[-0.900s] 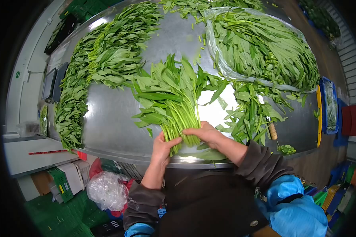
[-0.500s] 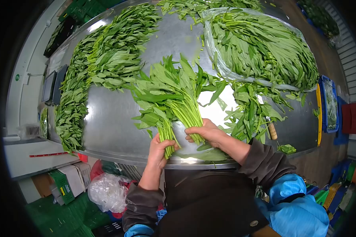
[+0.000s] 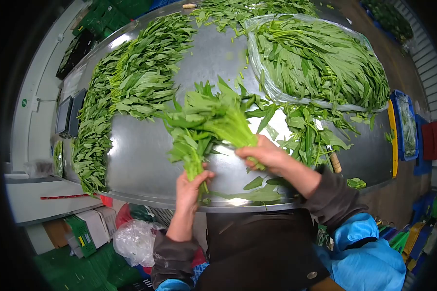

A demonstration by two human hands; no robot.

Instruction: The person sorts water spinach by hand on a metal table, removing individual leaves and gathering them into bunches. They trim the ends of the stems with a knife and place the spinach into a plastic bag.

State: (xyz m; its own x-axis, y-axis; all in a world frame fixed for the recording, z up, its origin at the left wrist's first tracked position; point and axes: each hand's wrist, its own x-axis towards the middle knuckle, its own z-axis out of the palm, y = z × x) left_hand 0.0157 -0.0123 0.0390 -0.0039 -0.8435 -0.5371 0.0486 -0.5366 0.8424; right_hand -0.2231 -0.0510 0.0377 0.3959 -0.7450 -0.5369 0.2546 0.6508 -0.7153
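Observation:
My left hand (image 3: 192, 186) is closed around the stems of a smaller bunch of water spinach (image 3: 188, 154), its leaves pointing away from me. Beside it, my right hand (image 3: 262, 153) grips the stems of a larger bunch of water spinach (image 3: 228, 121), smeared by motion. Both bunches are held over the near part of the metal table (image 3: 141, 155), and their leaves overlap on the left. A few loose leaves (image 3: 262, 194) lie under my right wrist. More loose stems and leaves (image 3: 301, 133) spread to the right of that hand.
Neat rows of water spinach (image 3: 145, 72) line the table's left side. An open plastic bag (image 3: 320, 63) full of greens sits at the back right. A wooden-handled knife (image 3: 335, 162) lies at right, its blade partly covered. Another wooden handle (image 3: 190, 6) shows at the far edge.
My hands have moved slightly apart, the right one to the right with its bunch and the left one a little left. Both still hold their bunches. The view has shifted slightly.

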